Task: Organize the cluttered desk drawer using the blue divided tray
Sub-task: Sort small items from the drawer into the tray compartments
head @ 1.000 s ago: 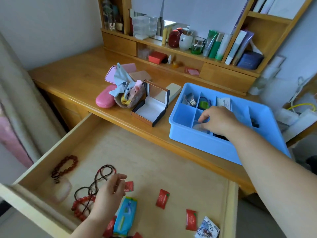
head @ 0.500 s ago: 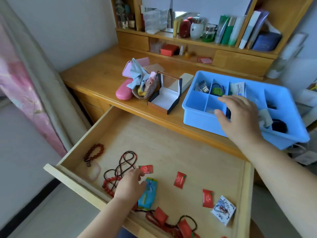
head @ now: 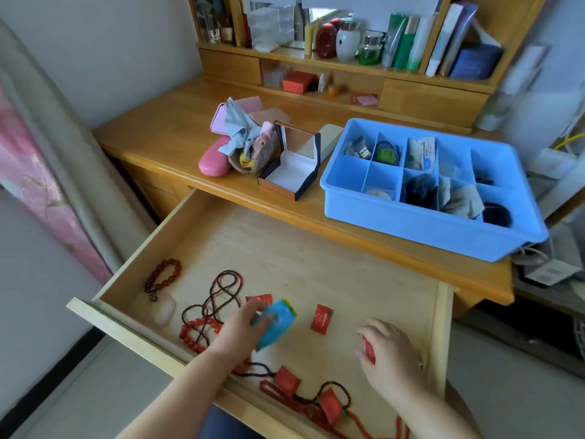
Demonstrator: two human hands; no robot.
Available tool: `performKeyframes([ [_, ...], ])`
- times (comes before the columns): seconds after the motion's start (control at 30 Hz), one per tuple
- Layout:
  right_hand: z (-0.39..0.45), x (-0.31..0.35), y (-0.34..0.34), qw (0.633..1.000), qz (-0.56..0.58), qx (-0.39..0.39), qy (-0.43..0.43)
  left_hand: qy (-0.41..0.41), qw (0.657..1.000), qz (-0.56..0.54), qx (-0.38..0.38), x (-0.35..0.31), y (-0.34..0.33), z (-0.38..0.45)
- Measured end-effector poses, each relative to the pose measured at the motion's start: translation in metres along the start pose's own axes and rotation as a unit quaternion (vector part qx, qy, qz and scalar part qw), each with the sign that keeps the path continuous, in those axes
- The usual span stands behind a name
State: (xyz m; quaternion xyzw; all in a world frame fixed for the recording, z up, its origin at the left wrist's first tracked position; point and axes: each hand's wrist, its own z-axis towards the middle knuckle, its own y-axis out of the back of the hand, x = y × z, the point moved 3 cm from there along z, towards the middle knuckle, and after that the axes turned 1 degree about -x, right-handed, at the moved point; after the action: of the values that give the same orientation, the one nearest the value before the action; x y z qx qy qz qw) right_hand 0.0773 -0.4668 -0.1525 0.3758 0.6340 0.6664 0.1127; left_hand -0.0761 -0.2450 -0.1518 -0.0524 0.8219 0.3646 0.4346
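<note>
The open wooden drawer (head: pixel 316 264) fills the lower half of the head view. My left hand (head: pixel 240 327) grips a blue tissue pack (head: pixel 277 324) lifted just off the drawer floor. My right hand (head: pixel 389 350) pinches a small red packet (head: pixel 368 350) near the drawer's right side. More red packets (head: pixel 321 318) lie loose, with bead strings (head: pixel 218 296) and a red-brown bracelet (head: pixel 164 275) to the left. The blue divided tray (head: pixel 411 226) sits on the desk at the right, with small items in several compartments.
An open jewellery box (head: pixel 291 166), a pink case (head: pixel 213 160) and a pouch of cloths (head: pixel 250 144) sit on the desk left of the tray. A shelf unit (head: pixel 348 68) with bottles and books lines the back. A pink curtain (head: pixel 38 185) hangs at left.
My right hand left the blue tray and came down into the drawer onto a red packet. My left hand picked up the blue tissue pack. The view shifted down and left.
</note>
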Motion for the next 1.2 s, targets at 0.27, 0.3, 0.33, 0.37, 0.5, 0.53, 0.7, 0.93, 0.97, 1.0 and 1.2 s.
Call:
performKeyframes([
  [0.27, -0.001, -0.015, 0.009, 0.975, -0.145, 0.132, -0.106, 0.124, 0.959, -0.221, -0.129, 0.022, 0.031, 0.009],
  [0.3, 0.000, -0.014, 0.009, 0.973, -0.155, 0.136, -0.101, 0.120, 0.958, -0.229, -0.120, 0.021, 0.030, 0.009],
  [0.33, 0.001, -0.013, 0.008, 0.975, -0.151, 0.132, -0.090, 0.114, 0.958, -0.241, -0.107, 0.019, 0.027, 0.010],
  [0.37, 0.001, -0.013, 0.007, 0.980, -0.130, 0.129, -0.079, 0.105, 0.958, -0.251, -0.089, 0.017, 0.023, 0.011],
  [0.5, -0.004, -0.011, 0.005, 0.970, 0.167, 0.131, -0.116, 0.068, 0.972, -0.225, 0.001, 0.010, 0.010, 0.008],
  [0.53, -0.005, -0.008, 0.003, 0.959, 0.215, 0.142, -0.117, 0.060, 0.976, -0.206, 0.022, 0.009, 0.007, 0.007],
  [0.7, -0.008, 0.004, -0.007, 0.955, 0.251, 0.133, -0.092, 0.016, 0.998, 0.028, 0.055, -0.001, -0.010, 0.005],
  [0.93, 0.006, -0.004, 0.015, 0.991, -0.106, 0.026, -0.072, 0.037, 0.948, -0.262, 0.177, -0.017, -0.034, 0.008],
  [0.97, 0.007, -0.008, 0.015, 0.991, -0.106, 0.039, -0.078, 0.030, 0.942, -0.279, 0.186, -0.018, -0.036, 0.009],
  [1.0, 0.007, -0.011, 0.013, 0.990, -0.103, 0.058, -0.082, 0.022, 0.944, -0.280, 0.172, -0.018, -0.036, 0.011],
  [1.2, 0.000, -0.016, 0.009, 0.979, -0.131, 0.122, -0.101, -0.026, 0.997, 0.050, -0.043, -0.003, -0.013, 0.011],
])
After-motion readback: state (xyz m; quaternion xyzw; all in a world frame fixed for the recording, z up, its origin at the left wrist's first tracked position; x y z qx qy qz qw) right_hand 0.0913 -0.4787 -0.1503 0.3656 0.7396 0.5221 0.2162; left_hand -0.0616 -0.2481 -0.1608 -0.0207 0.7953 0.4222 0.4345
